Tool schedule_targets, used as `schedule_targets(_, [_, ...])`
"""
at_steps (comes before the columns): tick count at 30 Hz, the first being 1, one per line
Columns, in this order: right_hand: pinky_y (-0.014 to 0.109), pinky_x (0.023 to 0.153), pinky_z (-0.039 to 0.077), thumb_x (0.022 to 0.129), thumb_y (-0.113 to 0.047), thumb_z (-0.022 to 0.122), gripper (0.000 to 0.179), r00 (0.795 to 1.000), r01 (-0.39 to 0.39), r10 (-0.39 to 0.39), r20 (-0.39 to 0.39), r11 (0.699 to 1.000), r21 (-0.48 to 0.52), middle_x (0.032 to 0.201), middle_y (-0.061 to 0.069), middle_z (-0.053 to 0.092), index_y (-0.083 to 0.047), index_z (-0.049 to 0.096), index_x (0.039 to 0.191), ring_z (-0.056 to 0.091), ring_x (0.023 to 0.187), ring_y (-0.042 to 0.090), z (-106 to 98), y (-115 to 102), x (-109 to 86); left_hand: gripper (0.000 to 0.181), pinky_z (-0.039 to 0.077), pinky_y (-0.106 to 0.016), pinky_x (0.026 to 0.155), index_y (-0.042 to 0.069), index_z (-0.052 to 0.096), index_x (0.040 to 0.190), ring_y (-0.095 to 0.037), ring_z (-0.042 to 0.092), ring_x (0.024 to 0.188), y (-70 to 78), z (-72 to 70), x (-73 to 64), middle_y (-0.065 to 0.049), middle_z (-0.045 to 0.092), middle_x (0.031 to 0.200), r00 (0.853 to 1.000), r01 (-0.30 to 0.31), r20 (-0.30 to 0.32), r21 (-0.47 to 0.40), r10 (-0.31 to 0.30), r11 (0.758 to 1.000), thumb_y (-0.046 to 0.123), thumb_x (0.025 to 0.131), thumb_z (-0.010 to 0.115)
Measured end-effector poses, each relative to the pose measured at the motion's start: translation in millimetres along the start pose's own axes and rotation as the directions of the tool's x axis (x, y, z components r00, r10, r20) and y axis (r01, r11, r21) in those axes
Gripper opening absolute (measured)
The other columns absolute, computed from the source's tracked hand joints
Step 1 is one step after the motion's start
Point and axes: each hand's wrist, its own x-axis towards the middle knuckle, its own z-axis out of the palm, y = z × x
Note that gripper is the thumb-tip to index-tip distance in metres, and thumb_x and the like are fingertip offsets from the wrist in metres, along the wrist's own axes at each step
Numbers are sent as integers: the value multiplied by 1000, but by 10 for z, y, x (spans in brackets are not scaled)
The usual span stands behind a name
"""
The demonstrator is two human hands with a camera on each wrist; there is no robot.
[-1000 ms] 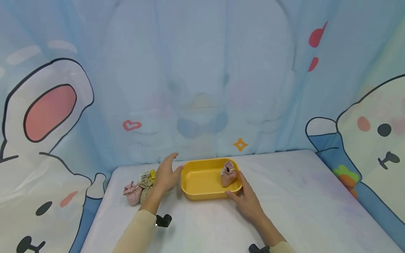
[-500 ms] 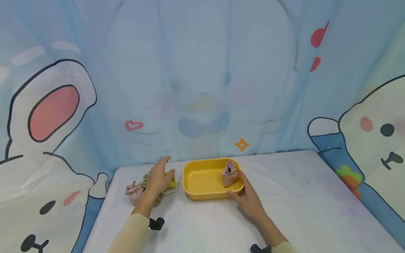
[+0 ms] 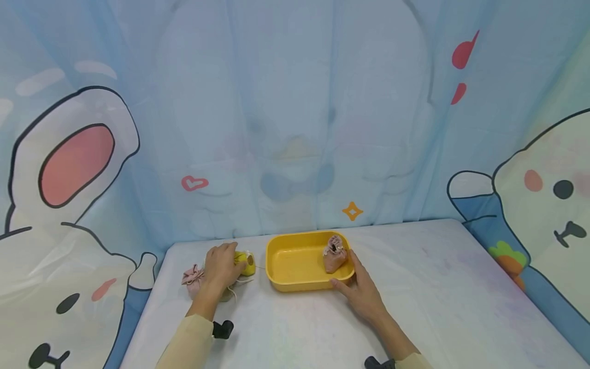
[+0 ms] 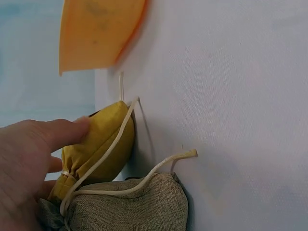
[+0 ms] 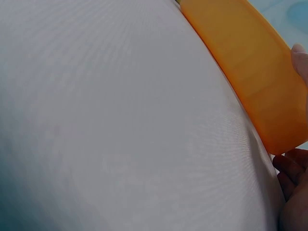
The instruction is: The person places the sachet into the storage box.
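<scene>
- The left hand (image 3: 219,267) has dropped and bent over the yellow pouch (image 4: 107,139), apparently pinching it, so the reach seems finished.
- That pouch lies below and left of the head view's centre, between left hand and yellow tray (image 3: 295,261).
- The right hand (image 3: 362,294) grips the tray's right end.

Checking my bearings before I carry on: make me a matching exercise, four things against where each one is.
Things
1. Right hand
2. Yellow pouch
3. Yellow tray
4. Grey-brown pouch

Places
A. Right beside the yellow pouch
B. At the thumb of the left hand
C. Around a pinkish-brown pouch
D. At the tray's right end

Pairs: 1-D, 2-B, 3-C, 4-A
</scene>
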Motion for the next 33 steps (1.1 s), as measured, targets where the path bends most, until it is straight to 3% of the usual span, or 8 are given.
schedule_targets(8, [61,127,21,95,-56,71,107,1000,-3,3,-2,1000,-7,174,16,17,-14,7,169,21,159,41,-6,6,-1,64,29,-57,125,-1,66,135,-37,62,126,-30,15,2,-20,70,129,999,-15,43,22,14,1000,28,83,89])
schedule_targets(16, [61,127,21,94,-55,72,106,1000,2,-2,-2,1000,2,173,17,18,-13,9,169,22,159,41,-3,1,-3,44,40,-56,117,-1,71,121,-37,68,109,-71,41,-7,-18,75,111,997,-80,-5,40,80,996,9,81,88])
schedule_targets(21, [61,127,21,94,-56,72,106,1000,1,-1,5,1000,8,173,17,19,-13,9,169,22,158,41,3,-4,-6,45,40,-55,117,0,71,124,-38,69,111,-74,45,-7,-18,76,114,998,-61,-6,40,61,997,19,86,86])
schedule_targets(28, [61,126,22,94,-56,72,106,1000,15,-15,-6,1000,-2,173,17,19,-12,10,169,23,158,41,1,1,1,41,34,-55,123,0,73,123,-34,71,112,-36,44,33,-15,77,115,998,-46,-52,-25,45,999,19,89,83])
schedule_targets(33, [61,126,22,95,-55,71,106,1000,21,-21,-8,1000,-8,173,18,20,-12,10,168,23,158,42,2,4,0,41,47,-56,111,2,75,122,-39,70,113,4,14,30,-15,78,114,996,-16,-85,-77,10,997,24,89,84])
